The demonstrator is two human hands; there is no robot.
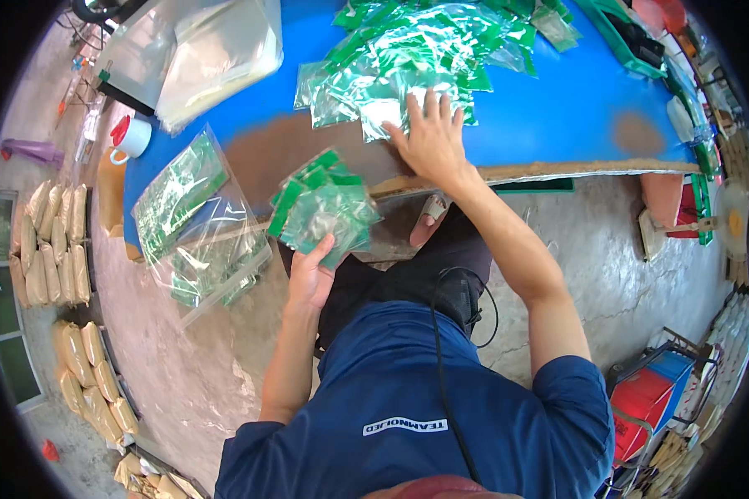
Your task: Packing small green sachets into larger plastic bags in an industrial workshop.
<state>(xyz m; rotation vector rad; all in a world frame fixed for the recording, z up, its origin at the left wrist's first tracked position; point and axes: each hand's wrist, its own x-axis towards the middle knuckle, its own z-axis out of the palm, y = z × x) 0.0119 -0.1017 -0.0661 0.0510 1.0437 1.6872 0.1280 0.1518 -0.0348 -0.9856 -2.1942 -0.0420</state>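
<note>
My left hand (pixel 312 276) is closed on a fanned bunch of small clear-and-green packets (pixel 329 206), held in front of the table's near edge with the thumb on top. My right hand (pixel 434 141) reaches over the edge with its fingers spread. Its fingertips lie on the near side of a large loose pile of shiny green packets (pixel 429 46). The palm faces down, and no packet shows gripped in it. Left of the bunch, a big clear bag (pixel 233 212) with green packets inside lies partly on the table and hangs over its edge.
The blue table (pixel 549 116) has worn brown patches. A stack of clear plastic bags (pixel 225 58) and a white mug with a red lid (pixel 133 135) stand at the left. A green tray (pixel 620 37) lies far right. Filled tan sacks (pixel 54 241) are stacked on the floor.
</note>
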